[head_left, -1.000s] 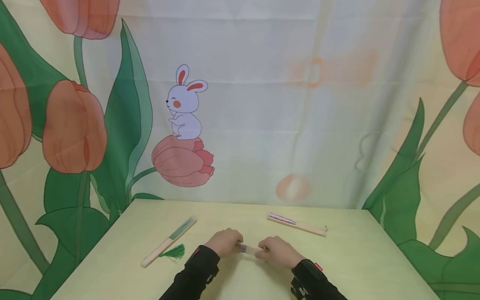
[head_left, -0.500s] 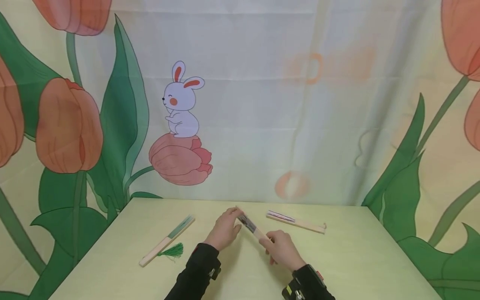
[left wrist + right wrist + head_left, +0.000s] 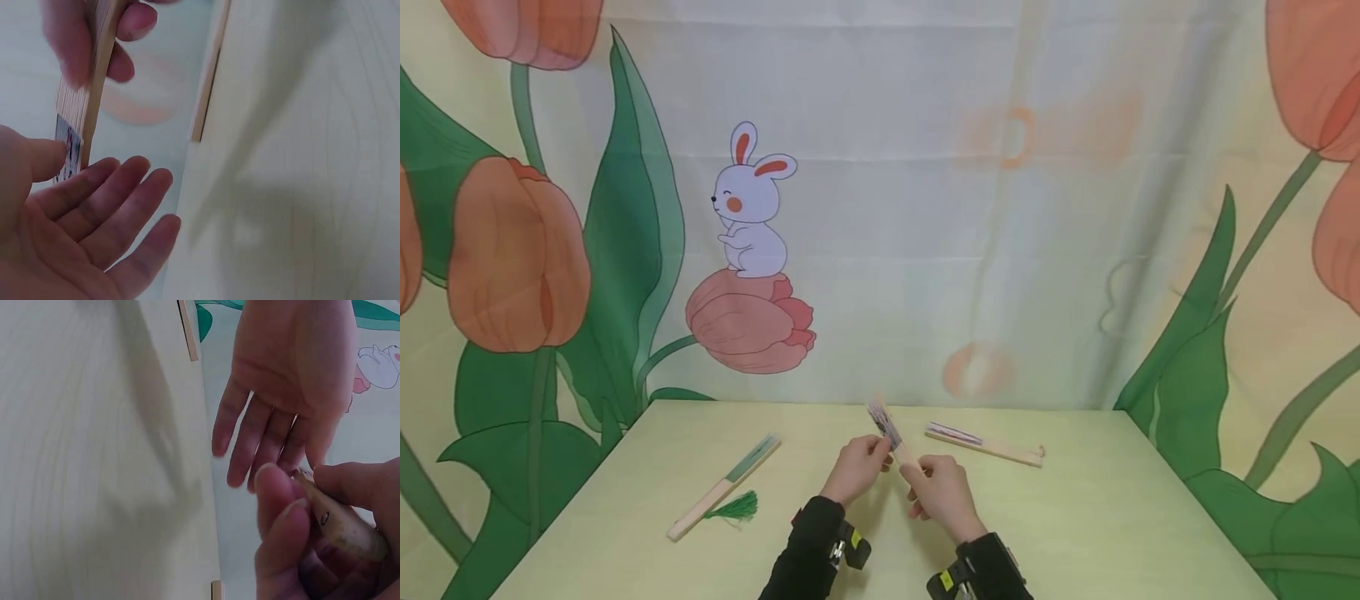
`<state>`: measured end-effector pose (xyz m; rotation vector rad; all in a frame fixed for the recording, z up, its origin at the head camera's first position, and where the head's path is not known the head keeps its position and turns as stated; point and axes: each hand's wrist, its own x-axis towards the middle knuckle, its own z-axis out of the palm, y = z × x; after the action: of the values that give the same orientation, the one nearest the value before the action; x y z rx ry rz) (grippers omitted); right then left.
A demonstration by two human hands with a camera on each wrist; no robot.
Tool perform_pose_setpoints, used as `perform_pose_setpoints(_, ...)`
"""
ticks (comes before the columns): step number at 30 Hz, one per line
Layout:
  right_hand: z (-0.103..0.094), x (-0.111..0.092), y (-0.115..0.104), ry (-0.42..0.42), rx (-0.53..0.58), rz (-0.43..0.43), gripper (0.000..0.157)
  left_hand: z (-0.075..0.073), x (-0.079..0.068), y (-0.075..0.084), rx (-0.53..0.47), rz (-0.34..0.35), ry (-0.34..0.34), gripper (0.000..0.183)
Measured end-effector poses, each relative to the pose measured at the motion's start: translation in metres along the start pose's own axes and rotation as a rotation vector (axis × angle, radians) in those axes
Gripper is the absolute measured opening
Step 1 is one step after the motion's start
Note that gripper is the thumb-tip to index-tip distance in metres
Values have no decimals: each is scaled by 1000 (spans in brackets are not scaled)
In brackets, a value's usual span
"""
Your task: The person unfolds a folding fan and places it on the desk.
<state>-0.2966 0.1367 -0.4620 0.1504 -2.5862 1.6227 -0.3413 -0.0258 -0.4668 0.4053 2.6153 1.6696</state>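
Observation:
A folded hand fan (image 3: 885, 423) with pale wooden ribs and a dark patterned leaf is held up between both hands, tilted with its leaf end up and away. My right hand (image 3: 943, 493) grips the fan by its wooden handle end. In the right wrist view the handle's rounded end (image 3: 359, 537) with a small rivet shows between those fingers. My left hand (image 3: 856, 468) pinches the leaf's edge between thumb and index finger. Its other fingers are spread loosely, as the left wrist view shows beside the ribs (image 3: 74, 103).
Another folded fan (image 3: 726, 486) with a green leaf and a green tassel (image 3: 737, 506) lies at the table's left. A third folded fan (image 3: 988, 444) lies at the back right. Behind the pale table (image 3: 1097, 517) hangs a printed curtain (image 3: 865, 250) with tulips and a rabbit.
The fan has turned from lying low across both hands to pointing up and away. My left hand has slid off its far tip toward the middle; the right keeps hold of the handle.

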Motion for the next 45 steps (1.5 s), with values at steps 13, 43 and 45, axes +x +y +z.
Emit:
perform_pose_setpoints(13,-4,1,-16,-87,-40,24,21,6,-1,0,-464,-101,-5,41)
perform_pose_setpoints(43,4,6,5,-121,-151,65,43,26,-9,-37,-559,-214,2,36)
perform_pose_setpoints(45,0,6,3,-139,-131,65,42,26,-9,-37,-558,-206,-1,36)
